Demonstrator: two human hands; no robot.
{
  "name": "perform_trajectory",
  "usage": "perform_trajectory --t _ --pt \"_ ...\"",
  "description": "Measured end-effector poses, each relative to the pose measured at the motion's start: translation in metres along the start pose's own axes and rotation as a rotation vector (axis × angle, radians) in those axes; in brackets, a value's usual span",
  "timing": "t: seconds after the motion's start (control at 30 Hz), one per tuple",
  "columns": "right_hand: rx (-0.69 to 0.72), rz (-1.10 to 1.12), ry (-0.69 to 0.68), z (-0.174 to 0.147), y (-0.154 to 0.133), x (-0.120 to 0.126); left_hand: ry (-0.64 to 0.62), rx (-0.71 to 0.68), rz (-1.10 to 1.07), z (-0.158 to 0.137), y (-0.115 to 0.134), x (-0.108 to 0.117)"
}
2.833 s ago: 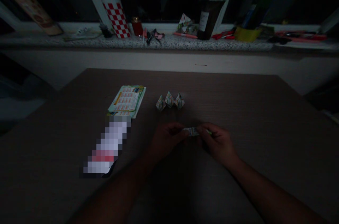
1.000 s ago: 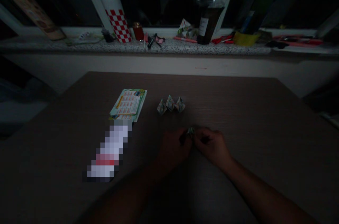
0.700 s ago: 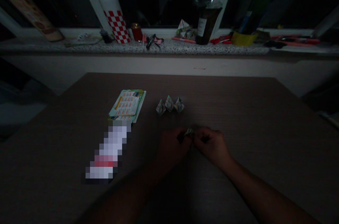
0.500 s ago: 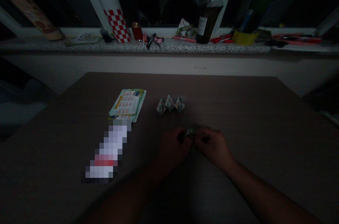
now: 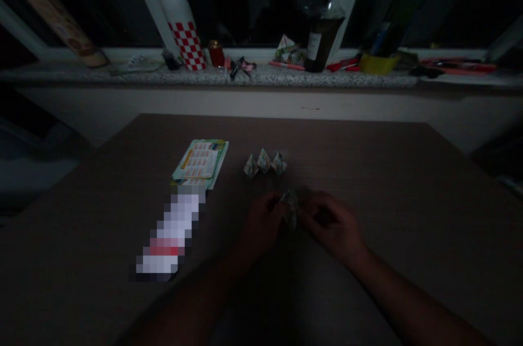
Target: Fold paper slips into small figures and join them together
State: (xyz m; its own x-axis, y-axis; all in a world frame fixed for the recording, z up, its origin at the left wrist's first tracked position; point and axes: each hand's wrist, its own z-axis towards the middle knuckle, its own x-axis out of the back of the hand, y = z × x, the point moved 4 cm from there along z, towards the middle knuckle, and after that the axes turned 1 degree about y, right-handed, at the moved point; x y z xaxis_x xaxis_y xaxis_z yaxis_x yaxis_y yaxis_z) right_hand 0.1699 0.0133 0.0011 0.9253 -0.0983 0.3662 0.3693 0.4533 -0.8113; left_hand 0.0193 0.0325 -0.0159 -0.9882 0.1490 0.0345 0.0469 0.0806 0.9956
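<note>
A small folded paper piece [image 5: 290, 210] with printed patches is between my hands, low over the table. On its left side, my left hand [image 5: 263, 220] grips it with thumb and fingers. My right hand [image 5: 333, 223] has its thumb and fingers closed together at the piece's right edge; the dim light blurs the fingertips. Beyond the hands, three pointed origami paper pieces [image 5: 264, 162] stand side by side in a row. To their left lies a stack of printed calendar sheets [image 5: 200, 161].
A pixelated bright object [image 5: 175, 231] lies on the brown table [image 5: 368, 161], left of my forearms. Along the granite sill [image 5: 269, 78] stand a red-checked white bottle [image 5: 186, 30], a red jar [image 5: 216, 54], a dark labelled cup [image 5: 321, 43] and a yellow holder [image 5: 378, 62].
The folded paper has turned, showing a taller, pointed shape between my hands. My right hand has shifted slightly and its fingers have changed position. The whole view has shifted a little.
</note>
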Motion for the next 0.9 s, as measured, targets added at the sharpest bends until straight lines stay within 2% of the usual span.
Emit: perform_trajectory --t 0.1,0.17,0.47,0.6,0.73,0.9 --pt "0.163 -0.07 -0.07 0.0 -0.011 0.001 0.014 0.001 -0.013 0.001 0.0 0.0" --pt "0.2 -0.094 -0.091 -0.001 -0.013 0.0 0.024 0.0 0.011 -0.001 0.002 0.0" --pt "0.202 -0.176 -0.149 -0.003 -0.014 -0.004 0.006 0.009 0.048 -0.002 0.004 -0.001" --pt "0.211 -0.202 -0.114 -0.003 -0.011 -0.006 0.026 -0.001 0.049 -0.001 0.005 -0.001" --pt "0.278 -0.256 -0.046 -0.003 -0.011 -0.006 0.009 0.029 -0.004 0.001 0.003 -0.004" --pt "0.292 -0.363 -0.059 -0.002 -0.016 -0.007 0.01 0.059 -0.064 0.001 0.001 -0.006"
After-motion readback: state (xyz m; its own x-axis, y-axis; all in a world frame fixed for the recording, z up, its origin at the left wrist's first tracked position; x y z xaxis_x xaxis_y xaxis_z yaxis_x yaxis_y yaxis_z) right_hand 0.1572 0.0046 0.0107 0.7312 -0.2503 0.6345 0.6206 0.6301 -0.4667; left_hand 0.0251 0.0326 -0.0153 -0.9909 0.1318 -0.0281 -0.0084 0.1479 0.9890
